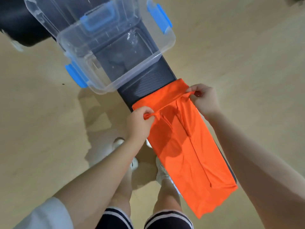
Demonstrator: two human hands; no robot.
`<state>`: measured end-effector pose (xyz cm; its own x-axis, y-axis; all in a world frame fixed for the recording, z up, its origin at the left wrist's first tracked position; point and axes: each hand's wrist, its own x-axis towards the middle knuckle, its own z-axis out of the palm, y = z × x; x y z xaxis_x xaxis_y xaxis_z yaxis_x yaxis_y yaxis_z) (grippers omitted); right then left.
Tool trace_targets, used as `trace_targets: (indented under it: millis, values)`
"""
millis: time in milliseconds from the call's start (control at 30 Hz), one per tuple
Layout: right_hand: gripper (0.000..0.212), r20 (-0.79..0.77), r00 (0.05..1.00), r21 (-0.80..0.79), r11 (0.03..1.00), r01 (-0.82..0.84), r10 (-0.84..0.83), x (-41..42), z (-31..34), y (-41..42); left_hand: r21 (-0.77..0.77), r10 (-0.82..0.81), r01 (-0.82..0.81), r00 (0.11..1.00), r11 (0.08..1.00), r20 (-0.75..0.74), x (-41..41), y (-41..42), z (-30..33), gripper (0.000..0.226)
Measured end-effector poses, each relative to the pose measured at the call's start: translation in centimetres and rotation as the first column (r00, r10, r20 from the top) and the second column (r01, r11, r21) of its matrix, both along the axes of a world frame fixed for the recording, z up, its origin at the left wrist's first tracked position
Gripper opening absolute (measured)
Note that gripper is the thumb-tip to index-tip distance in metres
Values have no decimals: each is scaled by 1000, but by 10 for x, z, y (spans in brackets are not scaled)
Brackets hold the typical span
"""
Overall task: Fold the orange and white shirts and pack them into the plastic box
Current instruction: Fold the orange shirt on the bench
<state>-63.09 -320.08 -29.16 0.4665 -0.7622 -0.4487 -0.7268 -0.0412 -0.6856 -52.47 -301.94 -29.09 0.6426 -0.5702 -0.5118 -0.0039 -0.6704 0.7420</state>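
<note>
Plastic box (115,47) top-left corner cut by frame edge; the lid's there too, w/ more of it out of frame. Dark bench (148,83) mostly hidden under box + orange shirt (189,154). Black shape (21,22) upper left blurred, prob a bag, can't tell. Both forearms run off the frame edges. Shoes partly hidden behind left arm and shirt. No white shirt visible.

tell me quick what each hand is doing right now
Left hand: closed, pinching one edge of the orange shirt.
Right hand: closed, pinching the shirt's opposite edge.
</note>
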Motion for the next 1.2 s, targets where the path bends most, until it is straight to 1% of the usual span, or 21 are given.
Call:
trace_targets:
  millis: [67, 167, 267, 300, 333, 367, 433, 500, 567, 600, 667, 700, 800, 867, 900, 1000, 1100, 1200]
  values:
    - [32, -33, 999, 39, 999, 29, -28, -36, -12, 11, 27, -18, 18, 1000, 999, 5, -36, 7, -11, 11]
    - [14, -41, 985, 164, 971, 172, -168, -85, -39, 25, 22, 7, -5, 998, 1000, -62, -92, 18, -28, 11]
    - [23, -91, 967, 143, 958, 248, -237, -126, -65, 35, 35, 90, -88, 991, 996, -95, -146, 31, -47, 6]
    - [23, -93, 963, 125, 957, 263, -252, -137, -74, 39, 56, 146, -140, 983, 989, -112, -162, 36, -52, 5]
    - [24, -94, 959, 111, 955, 276, -267, -145, -80, 42, 84, 213, -204, 968, 975, -129, -176, 41, -56, 10]
    - [27, -86, 955, 103, 951, 291, -283, -154, -86, 45, 108, 299, -285, 942, 952, -149, -189, 45, -61, 13]
    - [30, -58, 941, 117, 934, 337, -333, -167, -95, 52, 157, 465, -444, 874, 882, -138, -207, 46, -64, 9]
    - [31, -29, 941, 125, 932, 339, -338, -179, -99, 57, 185, 601, -578, 793, 795, -102, -219, 42, -63, 21]
    - [32, -11, 952, 121, 945, 305, -306, -191, -99, 59, 179, 698, -677, 706, 714, -118, -226, 37, -61, 31]
    - [32, -16, 957, 109, 951, 288, -288, -197, -98, 59, 178, 716, -694, 684, 698, -140, -230, 37, -60, 33]
    - [33, -52, 964, 76, 961, 264, -261, -209, -100, 58, 197, 710, -682, 676, 704, -198, -239, 40, -61, 36]
    - [33, -77, 965, 59, 965, 256, -252, -216, -102, 57, 217, 691, -657, 690, 722, -214, -244, 43, -64, 36]
    - [32, -152, 968, -15, 980, 199, -199, -233, -104, 59, 281, 574, -520, 803, 807, -163, -259, 52, -69, 32]
    - [21, -174, 967, -72, 982, 175, -185, -241, -102, 63, 272, 490, -444, 862, 854, -128, -263, 55, -71, 27]
    - [16, -177, 965, -93, 980, 179, -193, -247, -101, 67, 261, 466, -425, 877, 867, -118, -266, 57, -70, 25]
    - [14, -164, 964, -106, 976, 192, -208, -270, -92, 86, 243, 465, -436, 882, 866, -73, -278, 69, -64, 24]
    - [14, -207, 963, -104, 983, 151, -170, -306, -77, 113, 276, 497, -450, 857, 850, -134, -301, 91, -57, 33]
    - [15, -249, 947, -109, 977, 182, -204, -340, -65, 137, 331, 465, -395, 869, 857, -168, -327, 113, -55, 39]
